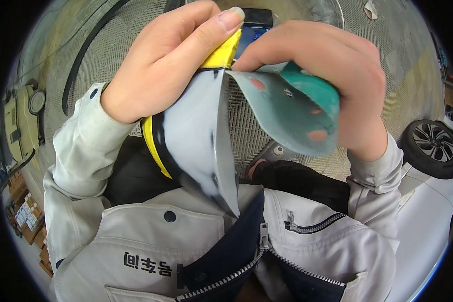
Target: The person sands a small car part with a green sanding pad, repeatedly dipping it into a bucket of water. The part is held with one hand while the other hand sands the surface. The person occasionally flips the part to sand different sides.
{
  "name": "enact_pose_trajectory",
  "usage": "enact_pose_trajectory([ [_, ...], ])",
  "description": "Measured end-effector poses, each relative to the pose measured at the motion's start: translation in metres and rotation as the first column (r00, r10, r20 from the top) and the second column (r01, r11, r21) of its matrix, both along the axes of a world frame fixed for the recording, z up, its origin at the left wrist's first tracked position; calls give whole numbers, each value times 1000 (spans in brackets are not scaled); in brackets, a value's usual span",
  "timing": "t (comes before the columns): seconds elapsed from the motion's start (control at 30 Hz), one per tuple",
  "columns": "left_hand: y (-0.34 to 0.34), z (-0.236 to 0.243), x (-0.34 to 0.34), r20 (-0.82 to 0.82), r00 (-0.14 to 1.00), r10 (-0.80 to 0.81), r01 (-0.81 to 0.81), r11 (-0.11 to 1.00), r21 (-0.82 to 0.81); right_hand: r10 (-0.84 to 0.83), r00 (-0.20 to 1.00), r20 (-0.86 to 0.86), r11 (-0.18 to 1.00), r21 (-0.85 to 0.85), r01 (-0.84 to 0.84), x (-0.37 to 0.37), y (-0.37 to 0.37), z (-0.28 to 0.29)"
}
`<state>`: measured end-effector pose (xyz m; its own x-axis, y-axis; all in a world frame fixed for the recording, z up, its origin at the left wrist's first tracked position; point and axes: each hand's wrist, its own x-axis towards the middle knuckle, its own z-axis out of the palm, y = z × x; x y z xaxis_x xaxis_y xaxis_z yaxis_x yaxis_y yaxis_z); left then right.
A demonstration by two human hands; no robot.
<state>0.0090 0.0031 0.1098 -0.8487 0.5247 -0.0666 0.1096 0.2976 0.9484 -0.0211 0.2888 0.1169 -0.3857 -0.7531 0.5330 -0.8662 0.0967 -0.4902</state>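
My left hand [158, 58] is closed round a curved grey panel [194, 128], shell-shaped like a car mirror cover. Whitish patches and black spots mark its face, and yellow tape [153, 146] runs along its edges. My right hand [327, 70] pinches a bent sanding disc [287, 110], grey on one side and green on the other, with several round holes. The disc's upper edge meets the panel's rim near the tape, close to my right fingertips. The fingers of my left hand behind the panel are hidden.
A car wheel [433, 146] and white bodywork [418, 226] stand on the right. Beyond my hands is a dark blue container [256, 32]. A black curved strip [83, 55] lies on the patterned floor at left, near a beige object [20, 126] and cardboard boxes [30, 216].
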Motion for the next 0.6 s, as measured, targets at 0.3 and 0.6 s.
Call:
enact_pose_trajectory([
  [0.3,10,11,8,76,989,130,-133,991,28,-108,988,110,979,-158,125,16,-23,-6],
  [0.6,15,16,4,-24,990,138,-137,990,21,-125,992,-22,989,-81,123,16,-20,2],
])
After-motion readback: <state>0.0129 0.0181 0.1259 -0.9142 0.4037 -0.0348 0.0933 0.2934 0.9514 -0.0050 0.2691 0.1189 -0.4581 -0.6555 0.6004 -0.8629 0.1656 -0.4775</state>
